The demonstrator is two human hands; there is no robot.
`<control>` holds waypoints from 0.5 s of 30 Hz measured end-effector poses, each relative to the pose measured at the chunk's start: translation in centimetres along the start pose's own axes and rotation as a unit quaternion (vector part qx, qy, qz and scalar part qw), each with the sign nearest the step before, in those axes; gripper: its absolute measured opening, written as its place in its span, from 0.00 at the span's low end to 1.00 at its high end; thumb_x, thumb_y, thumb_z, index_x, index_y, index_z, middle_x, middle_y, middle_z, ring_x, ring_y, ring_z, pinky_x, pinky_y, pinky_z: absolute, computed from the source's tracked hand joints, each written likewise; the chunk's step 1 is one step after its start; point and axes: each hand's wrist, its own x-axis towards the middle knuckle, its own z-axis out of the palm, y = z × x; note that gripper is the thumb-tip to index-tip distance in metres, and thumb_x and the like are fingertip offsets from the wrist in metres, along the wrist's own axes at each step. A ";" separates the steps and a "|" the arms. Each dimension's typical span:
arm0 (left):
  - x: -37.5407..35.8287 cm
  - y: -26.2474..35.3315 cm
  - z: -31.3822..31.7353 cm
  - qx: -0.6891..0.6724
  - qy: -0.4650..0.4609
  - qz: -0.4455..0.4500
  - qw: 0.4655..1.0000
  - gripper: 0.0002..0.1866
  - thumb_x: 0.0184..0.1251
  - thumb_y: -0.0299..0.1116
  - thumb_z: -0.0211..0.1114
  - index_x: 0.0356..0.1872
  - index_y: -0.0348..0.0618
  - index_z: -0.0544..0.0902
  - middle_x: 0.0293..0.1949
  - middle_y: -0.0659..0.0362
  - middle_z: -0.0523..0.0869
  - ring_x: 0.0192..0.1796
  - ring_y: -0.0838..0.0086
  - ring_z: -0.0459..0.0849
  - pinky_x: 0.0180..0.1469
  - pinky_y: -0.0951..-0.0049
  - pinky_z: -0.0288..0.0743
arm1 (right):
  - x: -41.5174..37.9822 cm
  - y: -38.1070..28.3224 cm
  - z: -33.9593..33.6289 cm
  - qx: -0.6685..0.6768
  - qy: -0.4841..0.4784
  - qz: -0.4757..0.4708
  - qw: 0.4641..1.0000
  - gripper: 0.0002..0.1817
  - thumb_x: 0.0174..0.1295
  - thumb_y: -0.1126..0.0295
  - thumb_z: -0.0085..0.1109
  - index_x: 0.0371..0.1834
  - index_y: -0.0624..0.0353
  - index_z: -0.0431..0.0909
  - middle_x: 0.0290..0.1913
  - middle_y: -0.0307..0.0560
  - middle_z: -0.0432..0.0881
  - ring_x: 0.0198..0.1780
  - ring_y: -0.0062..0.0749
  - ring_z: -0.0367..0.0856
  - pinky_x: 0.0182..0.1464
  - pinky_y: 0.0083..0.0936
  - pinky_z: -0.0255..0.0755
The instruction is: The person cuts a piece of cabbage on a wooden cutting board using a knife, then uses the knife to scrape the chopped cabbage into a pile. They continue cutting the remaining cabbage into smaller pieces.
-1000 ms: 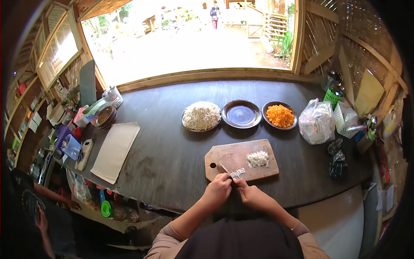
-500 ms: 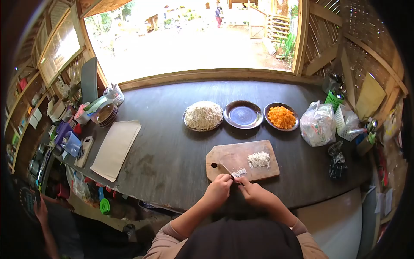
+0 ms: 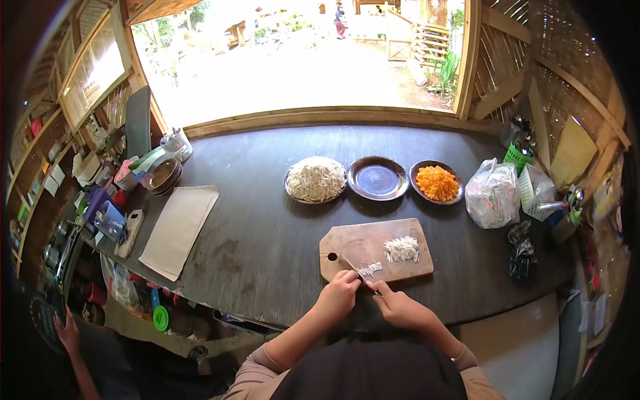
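A knife slants over the front of the wooden cutting board, its handle in the closed fingers of my right hand. My left hand is curled at the board's front edge, close against the blade; whatever its fingers pinch is hidden. Beside the blade lie a few short white cut pieces. A larger pile of thin white shreds rests on the board's right half.
Behind the board stand a plate heaped with white shreds, a bare dark plate and a bowl of chopped orange food. Plastic bags stand right, brown paper lies left. Another person's hand is at far left.
My right hand has shifted slightly, drawing a little away from my left hand. The small cut pieces look more spread out by the blade. The whole view has moved slightly.
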 end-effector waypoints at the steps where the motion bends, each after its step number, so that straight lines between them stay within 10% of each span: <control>1: 0.1 0.3 -0.3 -0.003 -0.006 -0.007 1.000 0.12 0.51 0.20 0.61 0.39 0.35 0.82 0.46 0.52 0.82 0.54 0.56 0.80 0.57 0.63 0.77 | 0.4 -0.2 0.3 -0.004 -0.011 0.034 0.999 0.20 0.74 0.68 0.45 0.68 0.55 0.62 0.44 0.73 0.82 0.47 0.69 0.81 0.50 0.51 0.74; 10: 0.0 -0.4 0.1 -0.001 0.010 0.012 1.000 0.12 0.51 0.20 0.61 0.39 0.35 0.82 0.46 0.52 0.82 0.54 0.56 0.80 0.56 0.63 0.77 | 0.1 0.1 -0.2 0.017 -0.008 -0.008 1.000 0.19 0.74 0.69 0.45 0.66 0.57 0.63 0.52 0.72 0.80 0.54 0.68 0.78 0.56 0.47 0.73; 15: -0.1 0.1 -0.1 -0.009 -0.001 -0.002 1.000 0.12 0.50 0.20 0.62 0.39 0.35 0.82 0.45 0.51 0.82 0.54 0.56 0.80 0.56 0.63 0.77 | 1.8 -2.8 -0.5 -0.039 -0.091 0.155 0.983 0.19 0.75 0.68 0.45 0.67 0.58 0.62 0.56 0.69 0.80 0.57 0.65 0.78 0.60 0.45 0.72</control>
